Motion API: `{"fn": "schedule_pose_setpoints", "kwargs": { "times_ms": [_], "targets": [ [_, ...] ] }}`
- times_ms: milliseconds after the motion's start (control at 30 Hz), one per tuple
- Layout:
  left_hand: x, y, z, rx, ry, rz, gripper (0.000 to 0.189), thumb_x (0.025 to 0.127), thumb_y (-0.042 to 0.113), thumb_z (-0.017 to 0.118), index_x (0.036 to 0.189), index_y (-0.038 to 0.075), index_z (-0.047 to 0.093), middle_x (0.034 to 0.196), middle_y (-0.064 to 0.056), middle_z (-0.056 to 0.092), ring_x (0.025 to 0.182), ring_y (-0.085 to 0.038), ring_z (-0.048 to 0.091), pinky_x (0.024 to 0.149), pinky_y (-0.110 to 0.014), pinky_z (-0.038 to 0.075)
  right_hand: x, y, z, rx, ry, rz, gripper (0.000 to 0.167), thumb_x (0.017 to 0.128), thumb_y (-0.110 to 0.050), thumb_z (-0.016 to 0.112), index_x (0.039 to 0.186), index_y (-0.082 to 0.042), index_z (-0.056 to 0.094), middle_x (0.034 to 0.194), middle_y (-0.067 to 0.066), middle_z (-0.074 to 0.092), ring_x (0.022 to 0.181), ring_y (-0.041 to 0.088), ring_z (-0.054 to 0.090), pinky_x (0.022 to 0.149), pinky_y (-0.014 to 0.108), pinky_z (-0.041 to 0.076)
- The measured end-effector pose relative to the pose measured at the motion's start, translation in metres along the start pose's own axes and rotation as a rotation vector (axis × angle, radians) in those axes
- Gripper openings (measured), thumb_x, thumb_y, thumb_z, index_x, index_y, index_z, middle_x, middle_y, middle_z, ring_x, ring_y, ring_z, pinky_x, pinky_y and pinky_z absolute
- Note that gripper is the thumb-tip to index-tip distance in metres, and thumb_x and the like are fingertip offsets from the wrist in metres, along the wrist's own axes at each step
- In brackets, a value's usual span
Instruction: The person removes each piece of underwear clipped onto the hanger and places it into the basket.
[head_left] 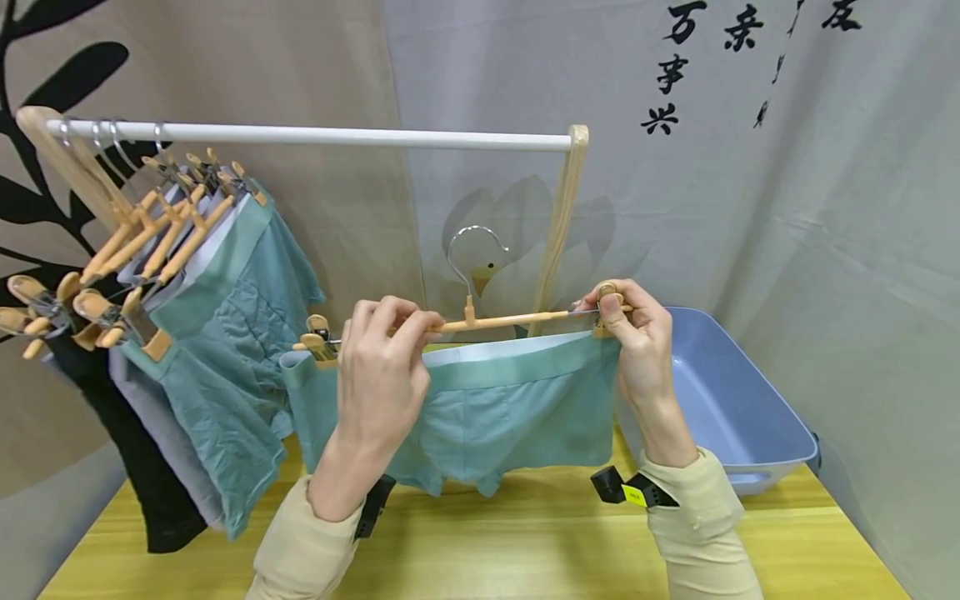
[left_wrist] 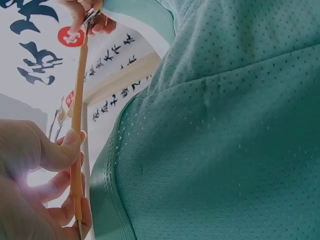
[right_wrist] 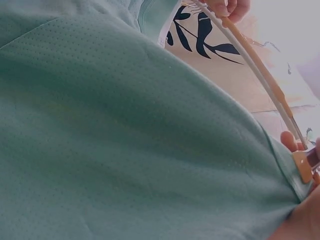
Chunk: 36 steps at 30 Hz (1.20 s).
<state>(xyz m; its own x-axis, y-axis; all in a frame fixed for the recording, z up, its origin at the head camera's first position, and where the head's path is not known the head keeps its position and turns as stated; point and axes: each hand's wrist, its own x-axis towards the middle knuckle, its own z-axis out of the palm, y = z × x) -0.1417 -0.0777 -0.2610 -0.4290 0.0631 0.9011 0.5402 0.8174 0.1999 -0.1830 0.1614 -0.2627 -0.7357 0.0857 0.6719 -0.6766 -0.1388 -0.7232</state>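
Teal boxer briefs (head_left: 517, 400) hang from a clip hanger (head_left: 517, 319) above the table, their waistband along the bar. My left hand (head_left: 378, 379) pinches the bar left of its metal hook (head_left: 452, 250); in the left wrist view its thumb and fingers lie around the bar (left_wrist: 78, 110). At the bar's other end, my right hand (head_left: 643, 346) pinches the right clip (head_left: 606, 293). That clip (right_wrist: 302, 166) sits on the fabric edge in the right wrist view. The left clip (head_left: 318, 329) is at the waistband's left end, partly behind my left hand.
A rack with a white rail (head_left: 337, 136) stands behind. On its left hang several clipped garments, including teal boxer briefs (head_left: 232, 342) and a black garment (head_left: 153, 475). At the right is a blue basin (head_left: 720, 392) on the wooden table (head_left: 510, 542).
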Motion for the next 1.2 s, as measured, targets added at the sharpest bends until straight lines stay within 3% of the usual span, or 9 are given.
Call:
{"fn": "schedule_pose_setpoints", "kwargs": {
  "times_ms": [800,1200],
  "targets": [
    [0.0003,0.0027,-0.0022,0.000,-0.023,-0.011,0.009,0.083,-0.003,0.065,0.083,0.004,0.072,0.084,-0.011,0.062,0.079,-0.029,0.050,0.065,-0.038,0.040,0.0014,-0.0027,-0.0012,-0.016,0.021,0.006,0.018,0.093,-0.010,0.056,0.079,-0.012,0.066,0.071,-0.006,0.067,0.070,0.007,0.065,0.070,0.019,0.046],
    [-0.0016,0.0016,0.0022,-0.013,0.008,0.006,0.008,0.082,-0.001,0.067,0.082,0.005,0.072,0.083,-0.009,0.062,0.079,-0.028,0.051,0.063,-0.038,0.039,-0.0005,-0.0027,-0.0056,-0.068,-0.019,0.043,0.018,0.095,-0.014,0.054,0.082,-0.015,0.066,0.072,-0.007,0.066,0.071,0.006,0.062,0.061,0.017,0.039]
  ]
}}
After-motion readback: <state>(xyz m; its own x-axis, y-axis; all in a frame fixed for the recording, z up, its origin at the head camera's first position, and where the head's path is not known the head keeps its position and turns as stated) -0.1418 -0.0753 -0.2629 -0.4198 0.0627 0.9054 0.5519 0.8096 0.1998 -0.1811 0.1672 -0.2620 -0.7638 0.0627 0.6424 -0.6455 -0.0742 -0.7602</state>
